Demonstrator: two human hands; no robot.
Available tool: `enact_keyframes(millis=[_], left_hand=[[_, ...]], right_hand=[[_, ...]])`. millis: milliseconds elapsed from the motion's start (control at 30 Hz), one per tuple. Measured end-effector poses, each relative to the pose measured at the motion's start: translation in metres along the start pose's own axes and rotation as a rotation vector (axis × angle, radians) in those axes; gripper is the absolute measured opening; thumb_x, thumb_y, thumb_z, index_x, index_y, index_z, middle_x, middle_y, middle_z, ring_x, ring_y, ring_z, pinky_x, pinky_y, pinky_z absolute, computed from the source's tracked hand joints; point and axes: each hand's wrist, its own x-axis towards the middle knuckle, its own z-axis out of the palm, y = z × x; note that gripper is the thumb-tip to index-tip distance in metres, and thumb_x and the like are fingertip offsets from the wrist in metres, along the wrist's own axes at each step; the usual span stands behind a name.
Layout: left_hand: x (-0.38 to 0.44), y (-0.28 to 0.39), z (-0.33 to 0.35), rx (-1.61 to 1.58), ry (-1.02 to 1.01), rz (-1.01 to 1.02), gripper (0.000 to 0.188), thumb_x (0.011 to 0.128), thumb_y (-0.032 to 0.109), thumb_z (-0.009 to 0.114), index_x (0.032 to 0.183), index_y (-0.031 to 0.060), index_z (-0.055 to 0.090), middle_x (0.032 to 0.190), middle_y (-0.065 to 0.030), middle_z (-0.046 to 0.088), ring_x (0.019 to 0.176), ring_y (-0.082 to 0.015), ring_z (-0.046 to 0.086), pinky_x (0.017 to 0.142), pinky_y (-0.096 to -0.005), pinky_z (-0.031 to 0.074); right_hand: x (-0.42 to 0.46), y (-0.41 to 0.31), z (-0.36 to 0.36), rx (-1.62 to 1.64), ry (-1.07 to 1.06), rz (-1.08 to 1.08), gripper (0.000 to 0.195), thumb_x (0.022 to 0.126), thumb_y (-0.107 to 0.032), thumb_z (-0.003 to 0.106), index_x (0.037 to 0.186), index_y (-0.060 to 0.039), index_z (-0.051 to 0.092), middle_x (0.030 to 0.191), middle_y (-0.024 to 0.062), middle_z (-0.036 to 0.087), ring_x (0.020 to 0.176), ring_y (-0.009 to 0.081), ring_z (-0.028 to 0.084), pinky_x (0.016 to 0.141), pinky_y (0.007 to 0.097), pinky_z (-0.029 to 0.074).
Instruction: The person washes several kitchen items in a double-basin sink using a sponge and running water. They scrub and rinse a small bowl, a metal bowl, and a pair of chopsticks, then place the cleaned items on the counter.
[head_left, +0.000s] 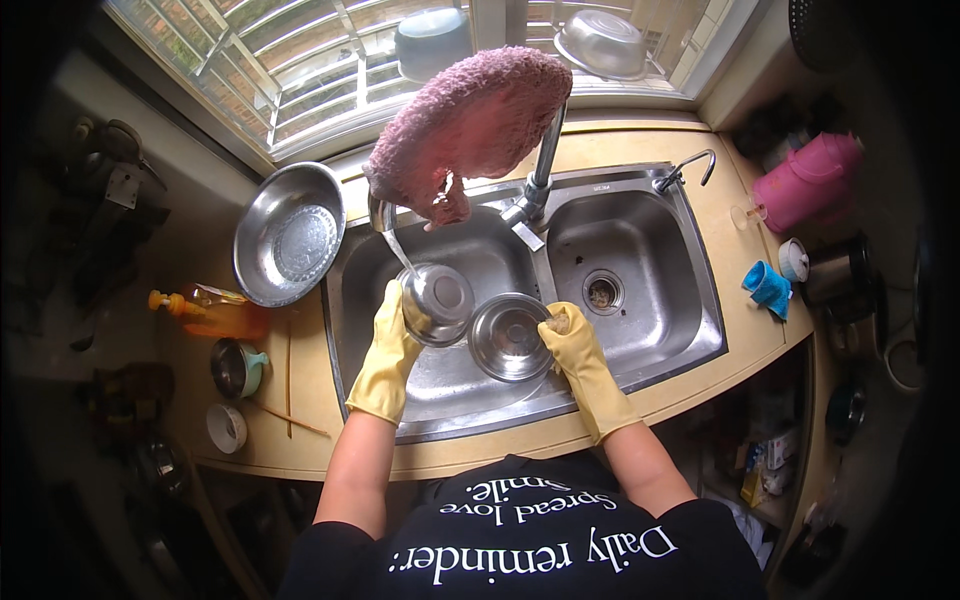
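Note:
My left hand (391, 360), in a yellow rubber glove, grips a small stainless steel bowl (441, 304) by its side. Water runs from the faucet (382, 215) onto this bowl, over the left basin. My right hand (574, 341), gloved too, holds a second steel bowl (513, 337) by its right edge, along with a tan scrubbing pad (559, 323). Both bowls are side by side above the left basin (450, 386) of the steel sink. A pink cloth (476, 120) is draped over the faucet's neck and hides part of it.
Left of the sink are a large steel basin (289, 234), an orange pump bottle (217, 311), a small pot (234, 367), a white bowl (226, 428) and chopsticks (289, 379). At right are a blue cloth (768, 289) and a pink jug (806, 182). The right basin (637, 300) adjoins.

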Motion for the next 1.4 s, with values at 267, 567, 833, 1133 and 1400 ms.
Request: enact_keyframes(millis=[267,567,833,1133,1400], left_hand=[[0.014,0.013,0.023,1.041,0.106,0.327,0.053,0.105,0.03,0.085,0.143,0.0057,0.058,0.13,-0.0233,0.08,0.126,-0.0421,0.079,0.104,-0.0483,0.062],[0.045,0.009,0.026,0.239,-0.013,0.031,0.028,0.118,0.028,0.069,0.136,0.0064,0.073,0.124,-0.0058,0.079,0.107,-0.0176,0.077,0.093,-0.0355,0.063],[0.014,0.009,0.033,1.424,-0.3,0.495,0.008,0.101,0.011,0.082,0.101,0.0044,0.076,0.094,-0.0147,0.075,0.084,-0.029,0.076,0.078,-0.04,0.059],[-0.018,0.036,0.03,1.677,-0.51,0.999,0.006,0.098,0.007,0.074,0.103,0.0072,0.077,0.092,-0.0111,0.079,0.085,-0.0306,0.08,0.079,-0.0399,0.066],[-0.038,0.077,0.011,2.055,-0.43,1.052,0.008,0.103,0.012,0.071,0.108,0.0118,0.078,0.091,-0.006,0.079,0.082,-0.0253,0.081,0.07,-0.0381,0.065]], right_hand=[[-0.01,-0.025,-0.007,-0.074,0.03,0.017,0.044,0.096,-0.028,0.087,0.132,-0.0057,0.077,0.109,0.0103,0.084,0.098,0.0204,0.08,0.089,0.0358,0.063],[0.003,0.008,0.0,-0.056,0.032,-0.016,0.048,0.095,-0.029,0.088,0.135,-0.0048,0.076,0.111,0.011,0.083,0.104,0.0209,0.079,0.094,0.0361,0.063],[0.005,0.0,0.0,-0.042,-0.022,0.005,0.046,0.096,-0.031,0.083,0.134,-0.0074,0.074,0.114,0.0129,0.084,0.105,0.0265,0.082,0.093,0.0392,0.064],[0.015,0.013,0.006,0.007,-0.039,0.056,0.044,0.093,-0.028,0.084,0.131,-0.0071,0.076,0.11,0.0118,0.084,0.1,0.0227,0.081,0.086,0.0382,0.065],[0.014,0.006,0.009,0.038,-0.046,0.046,0.04,0.091,-0.024,0.083,0.126,-0.0045,0.077,0.104,0.0091,0.082,0.097,0.0203,0.079,0.088,0.0363,0.063]])
